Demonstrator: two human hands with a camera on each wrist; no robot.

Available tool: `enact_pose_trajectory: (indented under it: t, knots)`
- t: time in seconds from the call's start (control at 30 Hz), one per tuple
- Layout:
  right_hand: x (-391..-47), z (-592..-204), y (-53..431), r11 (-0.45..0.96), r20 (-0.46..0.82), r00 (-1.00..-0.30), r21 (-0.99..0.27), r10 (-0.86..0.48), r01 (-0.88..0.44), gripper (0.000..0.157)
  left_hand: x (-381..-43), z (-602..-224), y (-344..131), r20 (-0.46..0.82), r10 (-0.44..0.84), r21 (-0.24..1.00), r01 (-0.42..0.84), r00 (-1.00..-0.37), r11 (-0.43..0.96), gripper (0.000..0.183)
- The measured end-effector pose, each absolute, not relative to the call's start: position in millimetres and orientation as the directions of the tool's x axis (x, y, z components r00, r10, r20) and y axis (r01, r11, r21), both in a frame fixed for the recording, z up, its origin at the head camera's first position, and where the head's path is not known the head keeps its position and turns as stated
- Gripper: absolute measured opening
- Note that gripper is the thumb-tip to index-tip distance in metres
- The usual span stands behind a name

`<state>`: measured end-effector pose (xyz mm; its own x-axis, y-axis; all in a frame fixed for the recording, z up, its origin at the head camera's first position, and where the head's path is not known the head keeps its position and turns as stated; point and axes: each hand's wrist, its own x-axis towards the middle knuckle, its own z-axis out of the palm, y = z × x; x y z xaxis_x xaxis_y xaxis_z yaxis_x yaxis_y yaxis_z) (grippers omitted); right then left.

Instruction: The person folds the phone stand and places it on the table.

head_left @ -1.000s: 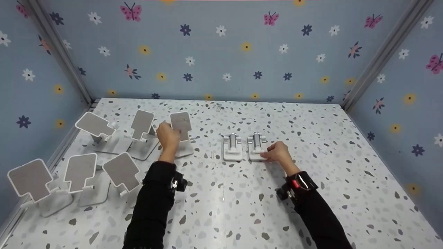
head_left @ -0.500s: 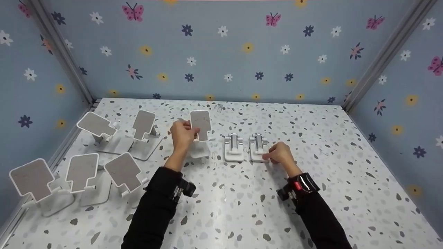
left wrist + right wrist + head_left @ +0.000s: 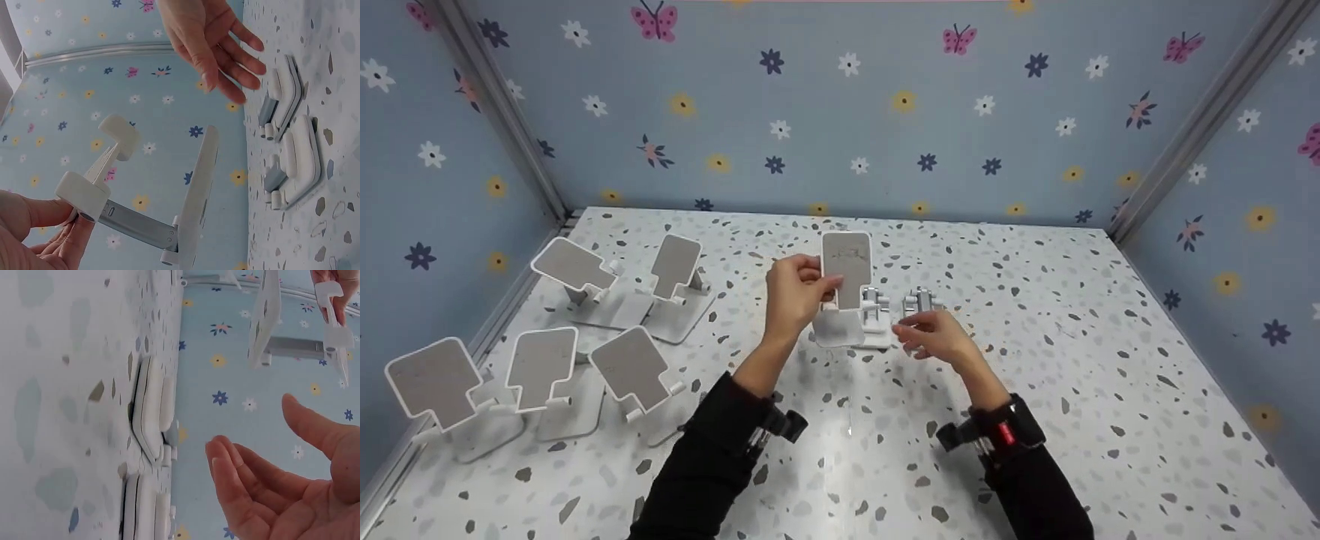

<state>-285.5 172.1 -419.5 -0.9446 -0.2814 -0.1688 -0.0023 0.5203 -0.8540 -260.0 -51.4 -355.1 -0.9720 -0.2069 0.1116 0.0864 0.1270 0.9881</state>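
An unfolded white phone stand (image 3: 847, 262) with a grey pad is held in the air by my left hand (image 3: 795, 296). Thumb and fingers pinch the edge of its plate, and in the left wrist view its grey arm (image 3: 138, 224) and base (image 3: 199, 197) hang free of the table. Two folded phone stands lie side by side below: the left one (image 3: 876, 322) is partly covered by the held stand, the right one (image 3: 920, 300) partly by my right hand (image 3: 941, 339). That hand holds nothing; in the right wrist view its fingers (image 3: 236, 489) are loosely bent, thumb apart.
Several unfolded phone stands occupy the table's left side, among them a back one (image 3: 574, 264) and a front one (image 3: 435, 382). A speckled white tabletop (image 3: 840, 465) spreads out in front. Flower-patterned walls (image 3: 810, 90) enclose the back and sides.
My left hand has lifted the unfolded phone stand and carried it right, away from the others. My right hand has let go of the right folded stand and shifted slightly left.
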Motion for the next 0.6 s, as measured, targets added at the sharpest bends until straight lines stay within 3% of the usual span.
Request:
enact_pose_trajectory:
  t: [0.2,0.6]
  knots:
    - [-277.5,-428.3,160.3,0.253,-0.200,-0.866,-0.963,-0.458,0.089,0.043,-250.1,-355.5,-39.4,0.151,-0.163,0.984,0.133,-0.975,0.115,0.018]
    - [-264.8,-436.5,149.2,0.005,-0.159,-0.843,-0.983,-0.514,0.182,0.039,-237.9,-360.9,-27.6,0.172,-0.081,0.982,0.165,-0.982,0.087,0.019]
